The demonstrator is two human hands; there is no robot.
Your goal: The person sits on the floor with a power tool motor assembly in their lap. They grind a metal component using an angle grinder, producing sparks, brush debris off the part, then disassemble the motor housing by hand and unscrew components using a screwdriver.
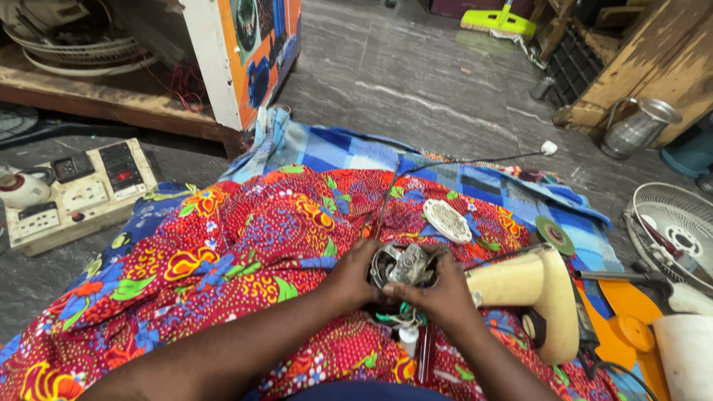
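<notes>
Forearms enter from bottom edge, both hands meeting over the lap on a red floral cloth (245,245). Left hand (349,278) grips the left side of a fan motor (405,266), fingers curled tight around its rim. Right hand (442,297) holds the motor's right and lower side, fingers clamped on it, thumb across the front. Motor is an open metal unit, grey housing, coil partly visible, sitting between both hands just above the lap. Loose wires (397,319) in green and white hang under it, next to a small white cylinder (409,338). Cream fan stand (531,286) lies just right of the right hand, touching the motor area. White round grille cap (446,220) rests on the cloth above the motor; green disc (555,235) near it to the right. Blue checked cloth (349,148) spreads beyond on the grey floor (416,67). Switchboard with sockets (78,193) at left. Fan guard (672,234) at right edge. Metal jug (639,128) upper right.
</notes>
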